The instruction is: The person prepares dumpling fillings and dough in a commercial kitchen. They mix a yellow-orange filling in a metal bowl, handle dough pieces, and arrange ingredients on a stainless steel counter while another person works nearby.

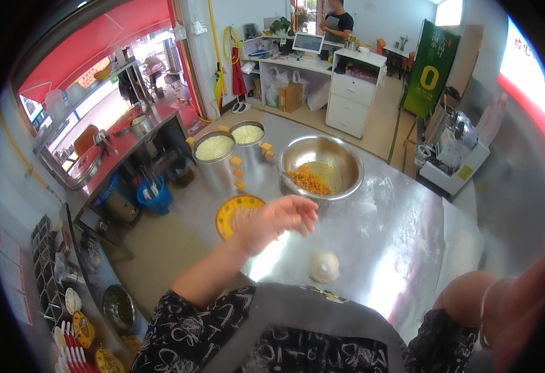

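Note:
My left hand is raised over the steel table, fingers apart and slightly curled, holding nothing. It partly covers a yellow patterned plate with pale strips on it. Nearer me a round of dough lies on the table. Beyond the hand stands a large steel bowl with orange-brown chopped filling. To its left are two steel cylinders, one in front of the other, with pale round contents. My right hand is raised at the right edge, its fingers hidden by the dark rim.
A white drawer cabinet and a counter stand beyond the table, with a person behind the counter. A machine is at the right. A blue bucket and a red-topped counter are at the left.

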